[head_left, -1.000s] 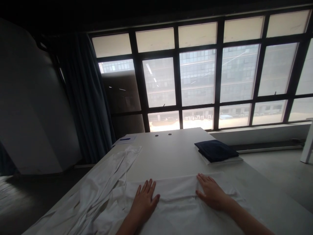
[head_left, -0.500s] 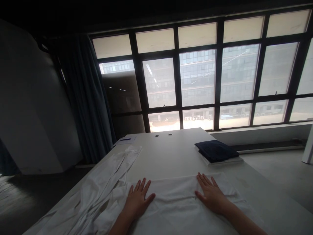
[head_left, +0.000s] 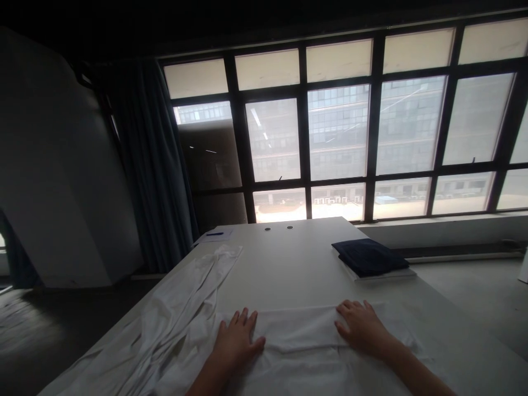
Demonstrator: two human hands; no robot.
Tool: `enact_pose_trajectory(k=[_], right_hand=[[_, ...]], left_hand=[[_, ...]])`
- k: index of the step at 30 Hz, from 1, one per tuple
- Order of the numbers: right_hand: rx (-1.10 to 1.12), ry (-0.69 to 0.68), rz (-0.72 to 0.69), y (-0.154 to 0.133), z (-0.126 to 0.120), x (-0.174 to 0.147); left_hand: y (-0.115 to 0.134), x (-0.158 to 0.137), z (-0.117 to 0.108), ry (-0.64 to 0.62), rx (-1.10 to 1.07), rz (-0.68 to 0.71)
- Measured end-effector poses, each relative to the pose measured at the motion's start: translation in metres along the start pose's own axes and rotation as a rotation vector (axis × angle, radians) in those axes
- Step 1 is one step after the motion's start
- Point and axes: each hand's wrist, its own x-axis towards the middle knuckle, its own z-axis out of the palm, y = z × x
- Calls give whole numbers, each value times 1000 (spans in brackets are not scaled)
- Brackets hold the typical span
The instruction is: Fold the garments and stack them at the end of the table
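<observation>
A white cloth [head_left: 303, 330] is spread on the near part of the table, with creases running across it. My left hand [head_left: 237, 341] lies on its left side, palm down, fingers apart. On the right side of the cloth rests my right hand [head_left: 363, 327], its fingers a little bent and spread over the far edge; nothing is gripped in it. Left of my left hand, a heap of crumpled white fabric [head_left: 177, 313] stretches along the table's left side.
A folded dark blue cloth [head_left: 369, 256] lies on white folded material at the table's right edge. A pen [head_left: 214, 234] sits on paper at the far left corner. Two round inserts are set in the white table [head_left: 280, 258] near its far end. Windows and a curtain [head_left: 160, 165] stand beyond.
The fingers of my right hand have bent from stretched flat to slightly curled. My left hand stays on the cloth, and the whole view has shifted slightly.
</observation>
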Motion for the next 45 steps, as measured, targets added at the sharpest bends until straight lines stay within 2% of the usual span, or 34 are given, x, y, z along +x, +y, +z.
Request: enact_pose_trajectory(k=[4, 7, 10, 12, 14, 16, 18, 20, 21, 24, 28, 35, 45], right_hand=[[-87, 118, 41, -21, 2, -1], [-39, 145, 0, -36, 13, -1], [108, 47, -222, -47, 24, -4], [193, -38, -326, -48, 28, -6], [236, -94, -342, -47, 29, -8], [253, -114, -329, -45, 29, -9], [259, -118, -324, -44, 29, -8], [261, -118, -325, -45, 29, -7], [262, -117, -324, -45, 29, -7], [264, -115, -317, -45, 30, -7], [264, -119, -312, -45, 30, -8], [266, -119, -305, -46, 27, -8], [292, -118, -301, -46, 25, -9]], left_hand=[[24, -8, 2, 70, 107, -24], [41, -6, 16, 123, 55, 145], [50, -2, 27, 113, -84, 382], [50, 0, 31, 92, -130, 442], [45, 3, 31, 72, -143, 445], [33, 7, 26, 58, -141, 416], [16, 13, 16, 67, -134, 321], [-8, 19, 3, 123, -131, 170], [-22, 22, -5, 197, -145, 97], [-65, 25, -22, 276, -134, -30], [-106, 24, -21, 295, -96, -169], [-125, 33, 1, 237, -187, -206], [-132, 43, 11, 262, -295, -219]])
